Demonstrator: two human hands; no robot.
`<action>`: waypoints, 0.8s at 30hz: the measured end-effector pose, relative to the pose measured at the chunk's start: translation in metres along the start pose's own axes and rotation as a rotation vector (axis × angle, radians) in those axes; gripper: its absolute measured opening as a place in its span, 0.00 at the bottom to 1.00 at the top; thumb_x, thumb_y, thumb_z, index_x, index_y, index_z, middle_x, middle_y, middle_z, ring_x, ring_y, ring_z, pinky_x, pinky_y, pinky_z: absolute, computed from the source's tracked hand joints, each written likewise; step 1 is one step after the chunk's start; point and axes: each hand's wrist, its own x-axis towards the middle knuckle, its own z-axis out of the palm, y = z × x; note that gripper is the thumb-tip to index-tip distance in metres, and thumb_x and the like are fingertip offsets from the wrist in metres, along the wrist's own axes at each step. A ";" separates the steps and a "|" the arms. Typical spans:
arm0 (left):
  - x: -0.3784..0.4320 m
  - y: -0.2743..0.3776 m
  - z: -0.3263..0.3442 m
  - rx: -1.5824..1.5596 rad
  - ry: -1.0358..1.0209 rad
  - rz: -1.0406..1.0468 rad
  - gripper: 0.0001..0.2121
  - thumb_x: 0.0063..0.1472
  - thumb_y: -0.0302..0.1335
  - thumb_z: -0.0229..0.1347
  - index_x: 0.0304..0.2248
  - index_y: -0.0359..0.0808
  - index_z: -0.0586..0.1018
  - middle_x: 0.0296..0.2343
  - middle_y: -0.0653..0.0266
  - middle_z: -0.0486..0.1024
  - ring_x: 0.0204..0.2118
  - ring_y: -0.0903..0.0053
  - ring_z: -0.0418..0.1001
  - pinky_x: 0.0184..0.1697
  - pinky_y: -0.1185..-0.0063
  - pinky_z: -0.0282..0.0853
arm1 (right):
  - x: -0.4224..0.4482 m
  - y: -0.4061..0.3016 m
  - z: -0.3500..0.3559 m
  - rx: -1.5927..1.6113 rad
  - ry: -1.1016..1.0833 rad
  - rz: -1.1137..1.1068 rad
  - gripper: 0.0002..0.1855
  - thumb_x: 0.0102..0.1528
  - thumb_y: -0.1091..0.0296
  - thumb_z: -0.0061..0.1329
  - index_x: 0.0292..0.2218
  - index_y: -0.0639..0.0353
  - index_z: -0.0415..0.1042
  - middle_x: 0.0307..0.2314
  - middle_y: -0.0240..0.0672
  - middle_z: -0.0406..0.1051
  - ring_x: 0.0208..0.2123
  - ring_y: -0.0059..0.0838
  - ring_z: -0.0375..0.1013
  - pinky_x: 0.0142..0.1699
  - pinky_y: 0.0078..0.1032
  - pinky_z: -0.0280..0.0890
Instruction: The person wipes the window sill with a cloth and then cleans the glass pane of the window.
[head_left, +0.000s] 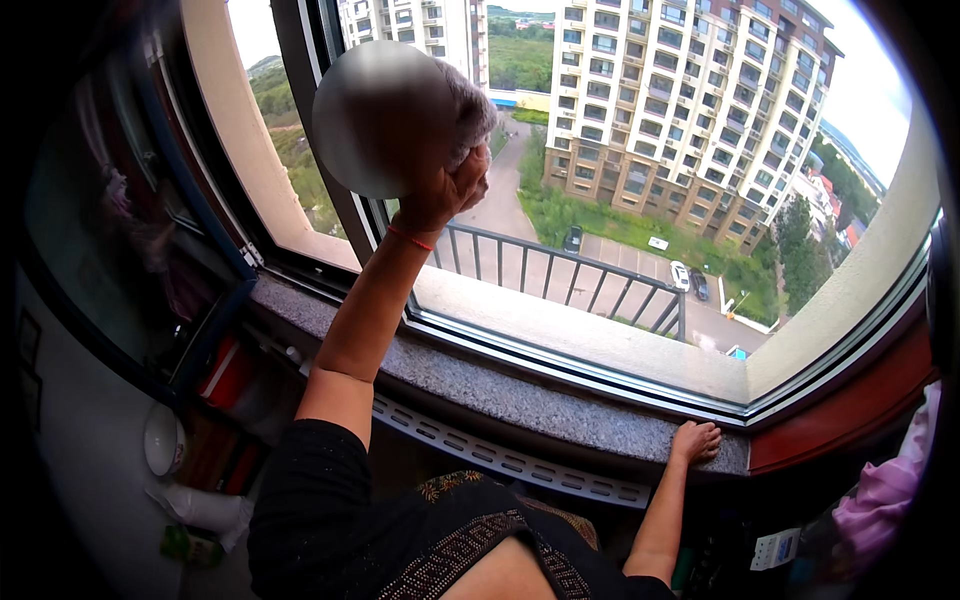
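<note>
My left hand (450, 187) is raised to the window pane (517, 247), a red cord around its wrist. It is shut on a greyish, fluffy cloth (471, 112), held up at the glass near the dark upright window frame (307, 97). A blurred round patch covers part of the cloth and the fingers. Lower at the right, my right hand (697, 441) rests on the speckled granite windowsill (480, 382), fingers curled at its edge. Whether it grips the edge, I cannot tell.
A slotted radiator cover (510, 461) runs below the sill. At left an opened window sash (97, 225) swings inward, with a white bowl (163, 440) beneath. Pink fabric (877, 502) hangs at right. Outside are a metal railing (555, 274) and an apartment building (675, 112).
</note>
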 end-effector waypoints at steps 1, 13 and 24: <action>-0.011 0.006 -0.007 -0.108 -0.105 -0.071 0.21 0.46 0.40 0.60 0.37 0.36 0.73 0.27 0.61 0.69 0.29 0.69 0.70 0.31 0.73 0.64 | -0.001 0.001 0.003 0.005 0.018 -0.008 0.21 0.48 0.60 0.42 0.40 0.67 0.65 0.46 0.47 0.63 0.54 0.42 0.57 0.57 0.47 0.49; -0.003 -0.049 0.012 0.021 -0.273 0.278 0.26 0.41 0.47 0.62 0.36 0.38 0.74 0.30 0.58 0.72 0.34 0.60 0.71 0.39 0.68 0.66 | 0.000 0.009 0.013 -0.002 0.081 -0.039 0.22 0.49 0.58 0.43 0.41 0.66 0.65 0.45 0.45 0.63 0.53 0.43 0.57 0.56 0.45 0.50; 0.037 -0.037 0.015 0.157 -0.217 -0.058 0.20 0.44 0.36 0.60 0.36 0.33 0.74 0.26 0.53 0.71 0.28 0.56 0.69 0.31 0.65 0.64 | -0.006 0.008 0.006 0.084 0.014 -0.080 0.22 0.49 0.58 0.43 0.42 0.63 0.66 0.48 0.44 0.63 0.54 0.41 0.57 0.58 0.43 0.48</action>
